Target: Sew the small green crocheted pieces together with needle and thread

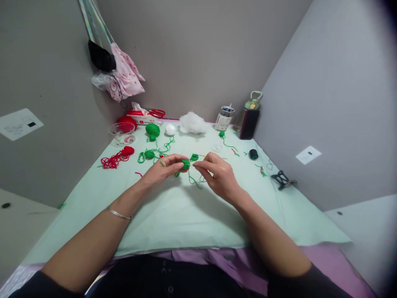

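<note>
hands at work over a pale green cloth [173, 227], the green piece [185, 164] taken as the clock's centre. the left hand [164, 169], reaching in from 8 o'clock, grips the piece between thumb and fingers, above the cloth. the right hand [218, 174], at 3 o'clock, has thumb and forefinger pinched together near the piece; what lies between them is too small to tell. a dark thread [202, 179] loops beneath, at 5 o'clock, near a green yarn end [196, 183].

around the centre: red yarn [119, 158] at 9 o'clock; a green ball [152, 130] at 10, a white ball [170, 129] at 11; fluff [194, 124] at 12; a pen cup [223, 120] between 1 and 2; a phone [249, 125], upright against a bottle [252, 102], at 2; a black spool [253, 154] at 3.
</note>
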Demonstrator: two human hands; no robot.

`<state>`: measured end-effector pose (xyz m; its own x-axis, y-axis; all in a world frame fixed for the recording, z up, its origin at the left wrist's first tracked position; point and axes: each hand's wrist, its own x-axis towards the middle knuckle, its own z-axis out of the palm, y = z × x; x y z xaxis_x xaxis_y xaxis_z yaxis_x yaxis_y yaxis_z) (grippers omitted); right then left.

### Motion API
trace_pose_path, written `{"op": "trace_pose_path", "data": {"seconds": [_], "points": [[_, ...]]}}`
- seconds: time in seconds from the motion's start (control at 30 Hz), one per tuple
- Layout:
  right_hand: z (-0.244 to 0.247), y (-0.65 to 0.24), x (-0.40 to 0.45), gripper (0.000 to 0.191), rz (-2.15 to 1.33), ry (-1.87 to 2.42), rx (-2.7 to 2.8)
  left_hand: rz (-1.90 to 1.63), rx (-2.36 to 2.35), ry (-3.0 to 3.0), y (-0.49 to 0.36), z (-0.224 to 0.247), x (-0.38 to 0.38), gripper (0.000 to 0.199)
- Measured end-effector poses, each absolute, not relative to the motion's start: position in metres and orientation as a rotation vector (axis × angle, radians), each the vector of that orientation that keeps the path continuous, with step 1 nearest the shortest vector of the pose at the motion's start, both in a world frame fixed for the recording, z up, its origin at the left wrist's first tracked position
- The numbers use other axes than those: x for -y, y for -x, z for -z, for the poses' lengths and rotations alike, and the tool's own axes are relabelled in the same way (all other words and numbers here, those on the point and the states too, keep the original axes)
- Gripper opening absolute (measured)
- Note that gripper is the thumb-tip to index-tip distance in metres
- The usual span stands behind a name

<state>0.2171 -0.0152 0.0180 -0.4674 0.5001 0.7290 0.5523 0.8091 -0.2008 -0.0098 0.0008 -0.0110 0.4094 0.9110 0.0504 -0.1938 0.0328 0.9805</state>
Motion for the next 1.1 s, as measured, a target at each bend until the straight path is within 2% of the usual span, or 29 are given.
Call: {"op": "trace_pose_path", "data": {"seconds": [0.43,0.7,0.8,1.1], "points": [[-0.018,-0.215,0.019,0.019,-0.006,0.899,2.219,-1.026,-0.856,-1.370,0.007,0.010,-0.001,0.032],[-0.022,-0.222,0.007,0.014,-0.609,0.893,2.111,-0.955,-0.704,-1.342,0.010,0.010,0.000,0.027],[-0.021,-0.222,0.005,0.012,-0.724,0.853,2.080,-0.950,-0.687,-1.361,0.011,0.008,0.001,0.026],[-0.017,-0.218,0.005,0.012,-0.614,0.790,2.104,-0.958,-0.697,-1.411,0.011,0.007,0.002,0.025]]}}
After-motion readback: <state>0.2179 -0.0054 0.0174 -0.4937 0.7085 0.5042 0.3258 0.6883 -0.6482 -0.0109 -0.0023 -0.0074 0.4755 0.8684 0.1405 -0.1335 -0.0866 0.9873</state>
